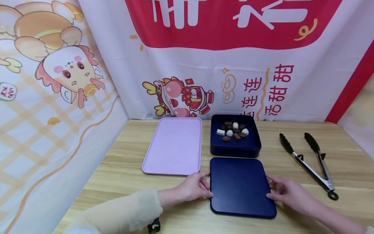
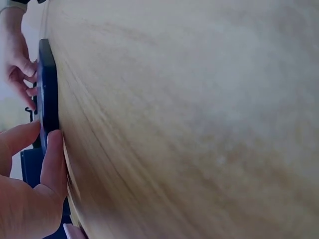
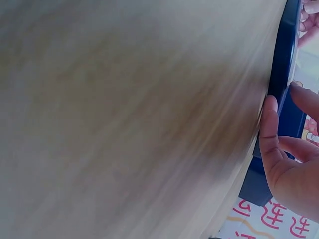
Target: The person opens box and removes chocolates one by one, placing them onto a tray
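Note:
A flat dark blue square lid (image 1: 242, 188) lies low over the table between my two hands. My left hand (image 1: 191, 188) grips its left edge between thumb and fingers. On the opposite edge, my right hand (image 1: 290, 193) holds it the same way. Each wrist view shows fingertips right at the rim, as with the left hand's finger (image 2: 53, 162) and the right hand's finger (image 3: 269, 124). Just beyond the lid stands a dark blue open box (image 1: 235, 152) with several brown and white chocolates (image 1: 236, 136) inside.
A lilac tray (image 1: 175, 146) lies left of the box. Metal tongs (image 1: 312, 172) with black tips rest spread apart on the right. The wooden table (image 1: 122, 156) ends at a printed cloth (image 1: 222, 71) behind.

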Available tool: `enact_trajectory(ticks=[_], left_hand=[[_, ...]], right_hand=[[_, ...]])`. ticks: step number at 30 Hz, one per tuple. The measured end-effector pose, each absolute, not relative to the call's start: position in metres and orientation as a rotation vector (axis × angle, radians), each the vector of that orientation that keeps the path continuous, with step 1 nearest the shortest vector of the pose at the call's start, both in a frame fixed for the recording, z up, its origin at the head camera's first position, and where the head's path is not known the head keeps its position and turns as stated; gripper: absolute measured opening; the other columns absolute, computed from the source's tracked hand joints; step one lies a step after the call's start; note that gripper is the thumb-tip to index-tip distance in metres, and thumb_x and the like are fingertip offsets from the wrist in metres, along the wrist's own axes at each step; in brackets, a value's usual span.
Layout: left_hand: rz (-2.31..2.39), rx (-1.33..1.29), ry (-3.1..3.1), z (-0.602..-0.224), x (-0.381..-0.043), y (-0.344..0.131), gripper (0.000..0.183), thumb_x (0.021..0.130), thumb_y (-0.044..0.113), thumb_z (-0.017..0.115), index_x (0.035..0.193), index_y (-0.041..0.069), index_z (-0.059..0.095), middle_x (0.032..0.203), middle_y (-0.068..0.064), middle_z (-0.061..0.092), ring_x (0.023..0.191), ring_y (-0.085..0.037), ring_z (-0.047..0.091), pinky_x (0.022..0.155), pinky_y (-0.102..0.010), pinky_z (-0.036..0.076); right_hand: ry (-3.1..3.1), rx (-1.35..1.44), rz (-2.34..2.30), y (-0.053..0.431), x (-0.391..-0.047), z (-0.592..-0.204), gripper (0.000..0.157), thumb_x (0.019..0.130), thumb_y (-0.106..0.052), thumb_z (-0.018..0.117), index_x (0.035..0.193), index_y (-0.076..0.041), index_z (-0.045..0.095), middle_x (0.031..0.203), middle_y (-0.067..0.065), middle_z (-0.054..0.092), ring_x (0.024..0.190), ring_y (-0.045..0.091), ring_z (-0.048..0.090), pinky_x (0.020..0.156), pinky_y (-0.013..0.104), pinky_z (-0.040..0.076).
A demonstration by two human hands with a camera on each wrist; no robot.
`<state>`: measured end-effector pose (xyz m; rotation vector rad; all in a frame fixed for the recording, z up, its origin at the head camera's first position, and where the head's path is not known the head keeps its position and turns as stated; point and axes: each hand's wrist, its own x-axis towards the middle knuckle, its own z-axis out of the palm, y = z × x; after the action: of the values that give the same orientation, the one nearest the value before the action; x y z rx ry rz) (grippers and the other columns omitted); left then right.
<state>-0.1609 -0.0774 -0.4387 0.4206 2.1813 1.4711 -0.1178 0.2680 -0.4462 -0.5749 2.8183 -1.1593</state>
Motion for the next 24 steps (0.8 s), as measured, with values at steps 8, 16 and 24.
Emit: enact_trajectory(ticks=[8, 16, 24], left_hand=[[1.401, 0.497, 2.191, -0.433, -0.166, -0.086, 0.08, 0.08, 0.001, 0.077, 0.146, -0.006, 0.033, 0.088, -0.005, 0.063, 0.073, -0.014, 0.065, 0.053, -0.029, 0.057], [1.251, 0.818, 2.34, -0.427, -0.187, -0.097, 0.069, 0.085, 0.013, 0.076, 0.143, -0.002, 0.043, 0.102, -0.005, 0.065, 0.083, -0.005, 0.064, 0.076, -0.024, 0.056], [1.279, 0.978, 2.472, -0.41, -0.223, -0.1, 0.061, 0.088, 0.019, 0.074, 0.14, 0.002, 0.049, 0.114, -0.012, 0.066, 0.098, -0.018, 0.065, 0.078, -0.026, 0.056]], right_hand=[[2.936, -0.604, -1.122, 0.271, -0.12, -0.441, 0.062, 0.081, -0.015, 0.079, 0.132, 0.008, 0.054, 0.097, 0.003, 0.064, 0.07, 0.0, 0.057, 0.055, 0.024, 0.05], [3.038, -0.76, -1.159, 0.275, -0.129, -0.431, 0.062, 0.08, -0.01, 0.08, 0.136, -0.002, 0.055, 0.109, 0.008, 0.064, 0.079, 0.005, 0.061, 0.054, 0.023, 0.051], [3.118, -0.795, -1.023, 0.285, -0.138, -0.408, 0.067, 0.08, -0.016, 0.08, 0.141, -0.009, 0.051, 0.124, 0.006, 0.06, 0.093, 0.004, 0.06, 0.061, 0.025, 0.054]])
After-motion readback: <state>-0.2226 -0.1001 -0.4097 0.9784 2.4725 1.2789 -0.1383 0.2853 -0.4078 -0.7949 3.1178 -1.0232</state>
